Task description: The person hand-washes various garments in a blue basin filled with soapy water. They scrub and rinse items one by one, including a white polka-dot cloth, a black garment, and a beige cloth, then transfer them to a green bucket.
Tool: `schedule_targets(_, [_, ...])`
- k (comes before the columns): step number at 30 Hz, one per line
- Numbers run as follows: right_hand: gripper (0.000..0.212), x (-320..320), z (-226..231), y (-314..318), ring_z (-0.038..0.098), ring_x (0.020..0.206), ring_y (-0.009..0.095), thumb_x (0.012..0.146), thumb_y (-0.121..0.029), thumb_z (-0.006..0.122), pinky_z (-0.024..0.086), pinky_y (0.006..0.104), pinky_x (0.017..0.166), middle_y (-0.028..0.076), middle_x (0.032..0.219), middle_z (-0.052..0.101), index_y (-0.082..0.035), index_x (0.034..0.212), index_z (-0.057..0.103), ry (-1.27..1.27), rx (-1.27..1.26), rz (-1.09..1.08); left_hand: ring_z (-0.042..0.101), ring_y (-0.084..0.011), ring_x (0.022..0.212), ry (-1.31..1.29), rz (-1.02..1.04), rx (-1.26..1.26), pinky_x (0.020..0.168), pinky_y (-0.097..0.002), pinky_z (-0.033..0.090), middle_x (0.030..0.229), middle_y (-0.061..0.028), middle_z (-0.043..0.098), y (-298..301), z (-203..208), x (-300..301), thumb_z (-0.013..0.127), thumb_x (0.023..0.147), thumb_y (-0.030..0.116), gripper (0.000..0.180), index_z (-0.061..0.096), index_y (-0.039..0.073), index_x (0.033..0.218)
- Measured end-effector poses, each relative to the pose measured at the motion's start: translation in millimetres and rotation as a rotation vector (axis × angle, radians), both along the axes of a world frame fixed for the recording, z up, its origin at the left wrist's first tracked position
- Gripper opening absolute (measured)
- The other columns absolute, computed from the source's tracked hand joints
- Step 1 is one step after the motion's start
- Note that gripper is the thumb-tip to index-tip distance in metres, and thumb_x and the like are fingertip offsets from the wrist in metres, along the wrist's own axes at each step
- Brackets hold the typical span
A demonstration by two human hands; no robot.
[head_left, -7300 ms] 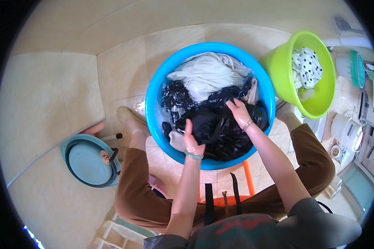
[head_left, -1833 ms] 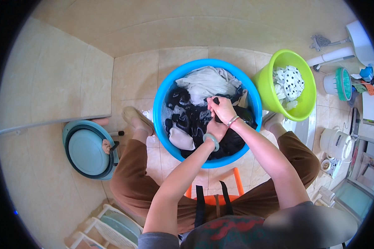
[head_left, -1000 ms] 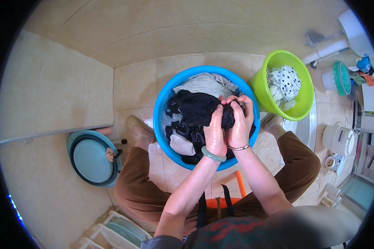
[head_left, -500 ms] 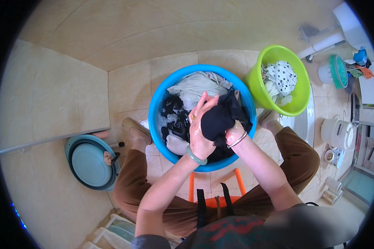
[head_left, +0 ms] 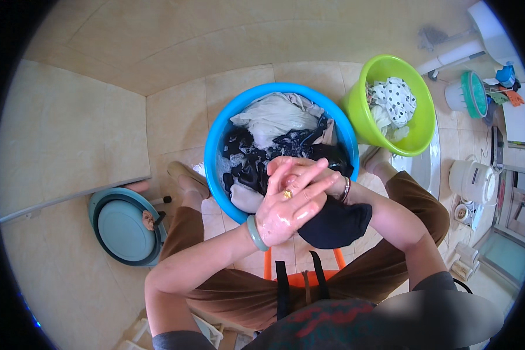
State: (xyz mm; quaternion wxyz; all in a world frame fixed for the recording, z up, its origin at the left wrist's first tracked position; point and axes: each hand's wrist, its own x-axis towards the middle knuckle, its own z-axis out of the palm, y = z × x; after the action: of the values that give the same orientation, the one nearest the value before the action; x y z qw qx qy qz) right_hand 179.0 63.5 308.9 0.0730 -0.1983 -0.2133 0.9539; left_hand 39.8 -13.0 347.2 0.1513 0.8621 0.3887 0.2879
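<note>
My left hand [head_left: 289, 211], with a gold ring and a pale green bangle, lies across the right, its wet fingers stretched out and spread. Beneath it my right hand [head_left: 283, 167], a silver bangle at its wrist, is partly hidden, with its fingers curled. A rounded piece of black cloth [head_left: 338, 224] hangs below the joined hands, by the right wrist; its upper part is covered by them. Both hands are above the near side of a blue basin [head_left: 216, 122], which holds soapy water, dark clothes [head_left: 248, 169] and light grey cloth [head_left: 274, 116].
A green tub [head_left: 402, 143] with white dotted cloth [head_left: 399, 102] stands right of the basin. At left a folding basin [head_left: 128, 224] leans by the wall. My knees flank the blue basin, with an orange stool [head_left: 268, 268] below me. A white bucket [head_left: 472, 181] stands far right.
My hands have come nearer to me with the black cloth, from over the middle of the basin to its near rim. The left hand now covers the right, and the cloth hangs lower.
</note>
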Motion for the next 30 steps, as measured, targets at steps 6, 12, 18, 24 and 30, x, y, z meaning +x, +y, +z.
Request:
schedule_targets(6, [0.026,-6,0,-4,0.053,0.079,0.006,0.090,-0.020,0.060,0.046,0.0210,0.068,-0.001,0.092,0.056,-0.004,0.109,0.054,0.036,0.354,0.080,0.044,-0.0248,0.132,0.035,-0.056,0.077,0.111,-0.0471,0.025,0.133,-0.0117,0.054,-14,-7,2,0.057,0.073,0.015,0.021,0.060,0.007,0.092])
schedule_targets(12, [0.039,-1,-56,0,0.061,0.090,0.015,0.086,-0.032,0.066,0.049,0.0284,0.081,0.003,0.101,0.061,-0.006,0.113,0.057,-0.007,0.536,-0.126,0.042,-0.0335,0.134,-0.184,0.017,-0.171,0.111,-0.0521,0.022,0.136,-0.0161,0.052,-2,-19,-9,0.067,0.073,0.010,0.042,0.057,0.007,0.114])
schedule_targets(18, [0.030,1,-25,-15,0.057,0.109,0.016,0.093,-0.004,0.050,0.042,0.0257,0.096,0.007,0.111,0.059,-0.001,0.124,0.052,-0.248,0.375,-0.679,0.060,-0.0142,0.092,-1.513,0.729,-1.060,0.086,-0.0294,0.047,0.105,-0.0020,0.063,17,-38,-2,0.067,0.086,0.019,0.027,0.063,0.004,0.109])
schedule_targets(24, [0.063,10,4,-12,0.055,0.115,0.017,0.085,-0.014,0.067,0.046,0.0303,0.096,0.007,0.132,0.049,-0.006,0.140,0.038,-0.269,0.064,-0.399,0.059,-0.0175,0.102,-1.712,0.342,-1.440,0.091,-0.0305,0.046,0.104,-0.0066,0.065,16,-63,-53,0.061,0.082,0.012,0.019,0.066,0.005,0.099])
schedule_targets(30, [0.036,32,7,12,0.058,0.096,0.013,0.077,-0.005,0.066,0.046,0.0287,0.086,0.005,0.107,0.060,-0.007,0.111,0.054,-0.320,0.241,-0.732,0.059,-0.0194,0.095,-1.366,0.366,-1.386,0.086,-0.0381,0.047,0.104,-0.0055,0.063,61,-18,-19,0.056,0.084,0.010,0.021,0.059,0.005,0.104])
